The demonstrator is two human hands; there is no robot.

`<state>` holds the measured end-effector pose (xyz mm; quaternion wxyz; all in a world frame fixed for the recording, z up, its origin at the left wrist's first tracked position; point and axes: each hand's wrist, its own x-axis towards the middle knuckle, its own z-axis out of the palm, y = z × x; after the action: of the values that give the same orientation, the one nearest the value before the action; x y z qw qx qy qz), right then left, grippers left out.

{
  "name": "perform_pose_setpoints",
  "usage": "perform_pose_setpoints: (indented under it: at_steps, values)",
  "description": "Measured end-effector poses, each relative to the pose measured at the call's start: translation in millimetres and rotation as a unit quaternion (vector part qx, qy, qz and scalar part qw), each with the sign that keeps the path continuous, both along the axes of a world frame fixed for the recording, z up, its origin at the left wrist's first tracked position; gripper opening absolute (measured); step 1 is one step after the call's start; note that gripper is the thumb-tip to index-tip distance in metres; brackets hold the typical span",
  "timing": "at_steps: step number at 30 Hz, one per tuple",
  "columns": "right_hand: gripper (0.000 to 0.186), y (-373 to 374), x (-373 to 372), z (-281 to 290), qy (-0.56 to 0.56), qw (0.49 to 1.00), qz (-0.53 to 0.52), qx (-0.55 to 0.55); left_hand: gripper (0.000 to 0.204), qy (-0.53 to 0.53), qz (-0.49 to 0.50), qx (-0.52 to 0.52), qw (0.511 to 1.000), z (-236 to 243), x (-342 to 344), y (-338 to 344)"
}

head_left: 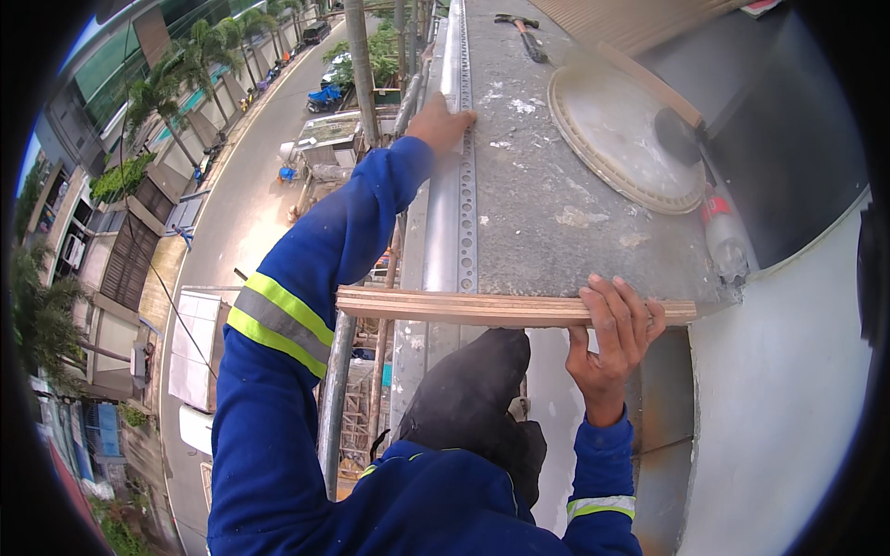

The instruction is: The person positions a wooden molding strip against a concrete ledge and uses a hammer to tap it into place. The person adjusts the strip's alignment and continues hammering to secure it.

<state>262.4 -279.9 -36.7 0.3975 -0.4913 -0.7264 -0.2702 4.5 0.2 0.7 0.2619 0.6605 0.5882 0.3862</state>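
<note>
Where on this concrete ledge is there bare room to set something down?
Free: white-flecked concrete between the perforated metal strip and round bucket lid, from hammer to plywood. Crowded: right side, with lid and plastic bottle; left edge, at the left hand.

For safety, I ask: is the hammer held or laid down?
Laid down. The hammer lies on the grey ledge, apart from left hand and right hand.

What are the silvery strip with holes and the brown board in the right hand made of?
The long silvery strip with round holes: probably metal, smooth, judging by its sheen, though plastic isn't ruled out. The long brown layered board: likely plywood, its edge seemingly unpainted, showing thin stacked layers.
</note>
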Motion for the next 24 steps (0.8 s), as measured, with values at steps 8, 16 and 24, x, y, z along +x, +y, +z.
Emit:
perform_pose_setpoints:
  at_steps: [8,16,24]
  values:
    - [0.028,-0.3,0.6,0.0,-0.002,1.000,0.001,-0.001,0.064,-0.006,0.010,0.018,1.000,-1.1,1.6,-2.4]
    - [0.026,-0.7,0.1,1.5,-0.005,1.000,-0.002,-0.003,0.090,-0.006,-0.004,-0.015,1.000,5.0,0.2,-5.6]
    - [0.023,-1.4,-1.3,3.6,-0.003,1.000,0.000,-0.003,0.088,-0.011,-0.001,-0.001,1.000,1.8,0.9,-3.3]
